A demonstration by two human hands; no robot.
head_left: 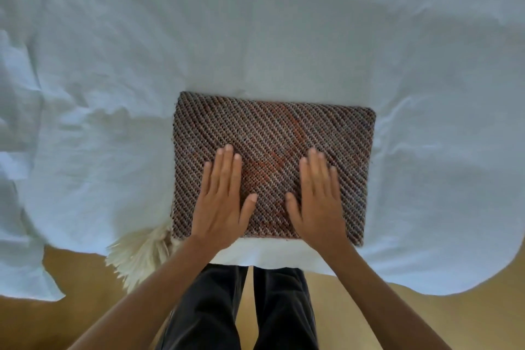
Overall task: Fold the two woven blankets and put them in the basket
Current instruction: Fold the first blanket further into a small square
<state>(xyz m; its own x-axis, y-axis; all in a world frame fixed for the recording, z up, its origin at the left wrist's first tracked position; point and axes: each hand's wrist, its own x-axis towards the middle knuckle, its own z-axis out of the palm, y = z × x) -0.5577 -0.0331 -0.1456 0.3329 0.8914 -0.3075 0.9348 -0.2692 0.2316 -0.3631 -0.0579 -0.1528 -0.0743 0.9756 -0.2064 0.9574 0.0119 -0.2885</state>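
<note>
The left forearm (147, 287) and right forearm (389, 293) are shown bare to the wrist. The left hand (224, 202) and right hand (318, 202) are uncovered. Dark charcoal trousers (284, 307) are worn; lengthwise creases are visible in the fabric.

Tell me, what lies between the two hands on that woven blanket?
In the head view, only bare woven blanket with an orange streak lies between the left hand and right hand.

Soft, even, cool bluish light falls on the white sheet (255, 23); shadows are faint. Wide-angle distortion curves the sheet's near edge at both corners. Everything looks slightly soft.
</note>
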